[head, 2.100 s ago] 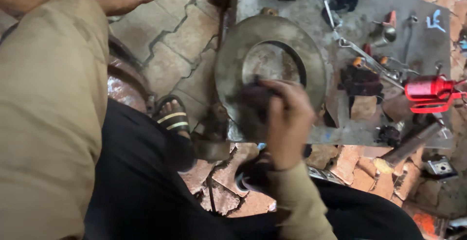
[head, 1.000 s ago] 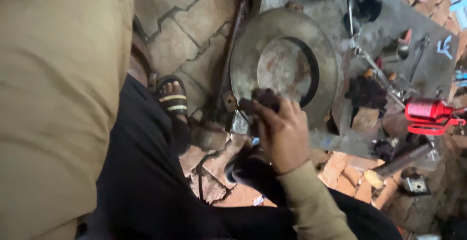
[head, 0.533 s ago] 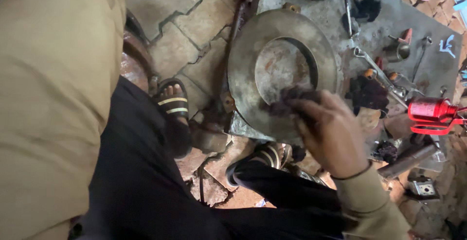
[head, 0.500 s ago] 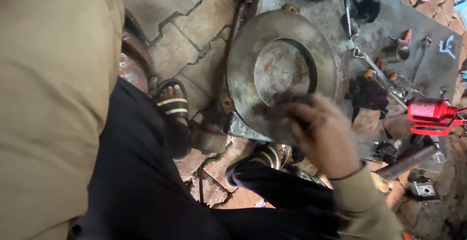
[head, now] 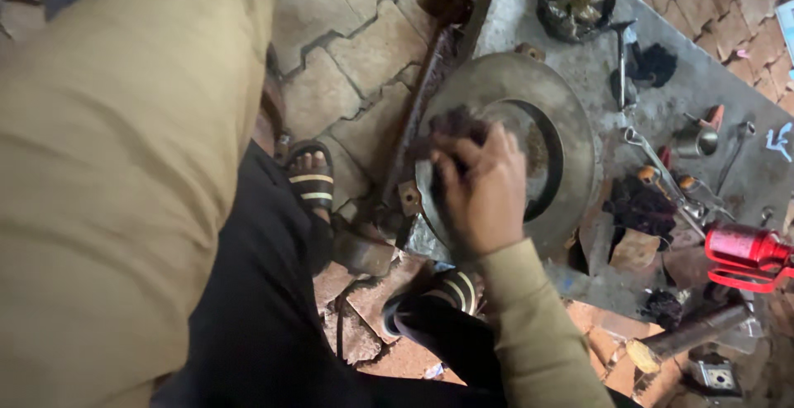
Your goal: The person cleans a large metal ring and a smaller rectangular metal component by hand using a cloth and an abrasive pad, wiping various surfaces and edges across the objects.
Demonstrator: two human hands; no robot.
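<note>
Paved brick floor [head: 356, 52] across the upper left, grey metal worktop [head: 662, 102] to the upper right, carrying a round metal disc [head: 571, 127] at centre frame. Right hand [head: 480, 189] pressed on the disc's left rim, fingers [head: 451, 172] curled together and clamped on a dark rag [head: 455, 123]. Left hand barely seen at the top edge, fingers impossible to judge; red can [head: 744, 247] at far right.

R hand [head: 484, 189] w/ rag [head: 451, 123] moved to disc's [head: 579, 139] left rim.
</note>
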